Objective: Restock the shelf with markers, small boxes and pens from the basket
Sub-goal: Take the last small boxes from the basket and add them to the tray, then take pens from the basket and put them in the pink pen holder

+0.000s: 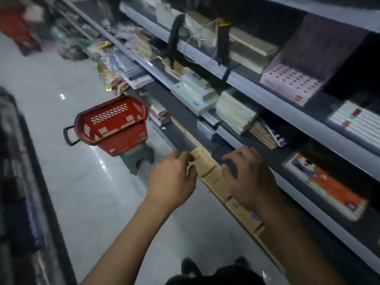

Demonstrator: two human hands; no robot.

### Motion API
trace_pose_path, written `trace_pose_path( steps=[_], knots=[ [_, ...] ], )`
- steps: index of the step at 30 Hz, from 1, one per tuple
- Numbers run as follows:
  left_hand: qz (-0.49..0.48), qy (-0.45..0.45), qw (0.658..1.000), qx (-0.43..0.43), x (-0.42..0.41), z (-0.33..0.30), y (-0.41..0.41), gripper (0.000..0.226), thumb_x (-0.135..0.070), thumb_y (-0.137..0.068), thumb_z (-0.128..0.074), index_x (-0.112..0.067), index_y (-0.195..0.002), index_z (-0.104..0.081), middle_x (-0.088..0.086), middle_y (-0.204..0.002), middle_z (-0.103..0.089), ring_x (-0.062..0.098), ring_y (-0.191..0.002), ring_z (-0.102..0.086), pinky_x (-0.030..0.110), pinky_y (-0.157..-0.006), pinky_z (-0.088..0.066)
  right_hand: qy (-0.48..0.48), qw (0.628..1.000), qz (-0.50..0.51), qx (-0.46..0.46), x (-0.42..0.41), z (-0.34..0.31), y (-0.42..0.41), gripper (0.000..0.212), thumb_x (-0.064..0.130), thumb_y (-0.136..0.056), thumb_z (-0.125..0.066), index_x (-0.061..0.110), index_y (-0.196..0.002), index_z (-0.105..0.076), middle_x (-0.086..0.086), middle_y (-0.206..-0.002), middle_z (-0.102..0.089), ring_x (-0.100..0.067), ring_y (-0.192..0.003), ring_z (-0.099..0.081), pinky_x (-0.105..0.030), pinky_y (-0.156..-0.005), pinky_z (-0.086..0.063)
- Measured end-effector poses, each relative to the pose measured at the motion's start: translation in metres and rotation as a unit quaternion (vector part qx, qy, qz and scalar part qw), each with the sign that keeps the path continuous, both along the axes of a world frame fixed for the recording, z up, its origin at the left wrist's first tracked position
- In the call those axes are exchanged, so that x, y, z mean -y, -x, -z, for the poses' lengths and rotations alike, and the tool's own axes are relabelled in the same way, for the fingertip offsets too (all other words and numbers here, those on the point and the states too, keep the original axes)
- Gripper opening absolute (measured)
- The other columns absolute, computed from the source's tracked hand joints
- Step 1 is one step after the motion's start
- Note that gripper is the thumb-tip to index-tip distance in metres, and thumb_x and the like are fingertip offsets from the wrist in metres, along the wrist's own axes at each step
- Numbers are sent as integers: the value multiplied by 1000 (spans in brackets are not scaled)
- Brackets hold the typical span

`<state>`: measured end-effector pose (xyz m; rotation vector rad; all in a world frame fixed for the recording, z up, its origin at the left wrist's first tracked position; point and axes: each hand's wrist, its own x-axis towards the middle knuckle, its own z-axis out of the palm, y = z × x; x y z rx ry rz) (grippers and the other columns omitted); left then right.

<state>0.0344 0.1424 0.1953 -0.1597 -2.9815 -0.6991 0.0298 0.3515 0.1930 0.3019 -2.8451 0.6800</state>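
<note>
While both hands worked the small boxes (207, 167) at shelf (255, 103) edge, left hand (172, 177) pinched one, right hand (246, 175) curled, grip unclear. Basket (112, 125) left of shelf looked empty; restock prob. near done.

We reach both bare forearms forward and up from the bottom of the view, wrists close together. Our left hand (172, 177) has its fingers curled inward, knuckles up. Our right hand (248, 175) is palm down, fingers bent and spread, thumb tucked toward the left hand.
</note>
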Motion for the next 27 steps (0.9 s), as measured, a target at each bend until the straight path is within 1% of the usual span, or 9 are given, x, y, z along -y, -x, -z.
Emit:
trace_pose_path(
  steps=[3,6,10,12,17,20,22,24,27],
  knots=[
    [-52,12,999,10,48,4,10,25,-33,-97,-58,-25,-119,-66,-2,-108,-65,24,-88,-66,41,-71,-57,-8,998,-53,16,48,6,28,24,27,-93,-59,14,-108,-72,-2,-105,-60,-22,-100,-55,-41,-83,-54],
    [-96,16,995,23,90,9,23,24,-34,-97,-57,-26,-118,-64,-3,-110,-65,22,-88,-64,39,-70,-58,1,996,-87,24,91,15,57,19,22,-91,-64,15,-106,-73,-1,-103,-61,-20,-99,-54,-37,-81,-53],
    [-145,14,988,46,139,15,52,27,-35,-100,-56,-27,-125,-64,-6,-118,-64,15,-93,-64,25,-71,-46,-8,989,-136,52,148,28,105,22,30,-96,-60,18,-111,-71,3,-105,-59,-13,-97,-52,-32,-80,-54],
    [-166,19,984,54,162,19,74,27,-37,-101,-56,-28,-125,-63,-6,-120,-64,14,-95,-64,24,-71,-44,-15,986,-157,55,178,33,135,22,32,-97,-60,20,-112,-71,4,-106,-60,-11,-97,-53,-27,-80,-51],
    [-206,31,975,75,222,26,147,25,-35,-100,-57,-26,-123,-64,-5,-120,-64,17,-97,-64,28,-72,-48,10,978,-195,78,251,46,229,20,33,-98,-60,23,-111,-71,9,-108,-59,-11,-103,-54,-28,-81,-48],
    [-226,36,969,93,255,32,200,23,-34,-100,-57,-25,-120,-63,-5,-119,-64,17,-96,-65,26,-70,-43,18,970,-218,104,292,53,292,23,35,-99,-58,23,-114,-70,9,-111,-58,-11,-106,-52,-31,-86,-49],
    [-236,37,966,99,276,38,234,21,-34,-99,-58,-25,-118,-62,-5,-120,-65,16,-96,-65,25,-69,-42,5,964,-240,115,318,59,330,22,35,-100,-58,22,-114,-69,8,-113,-58,-11,-107,-50,-29,-88,-46],
    [-244,38,964,103,297,47,264,21,-33,-97,-58,-25,-116,-62,-5,-119,-66,18,-95,-66,28,-68,-46,-12,957,-259,128,342,66,364,20,35,-100,-58,23,-112,-68,9,-113,-58,-7,-105,-47,-26,-88,-41],
    [-269,27,956,112,328,58,302,22,-33,-96,-56,-22,-113,-63,0,-112,-66,24,-93,-66,35,-70,-54,-28,952,-271,140,376,78,409,18,35,-98,-59,24,-107,-70,9,-109,-59,-10,-106,-51,-30,-88,-48]
  ],
)
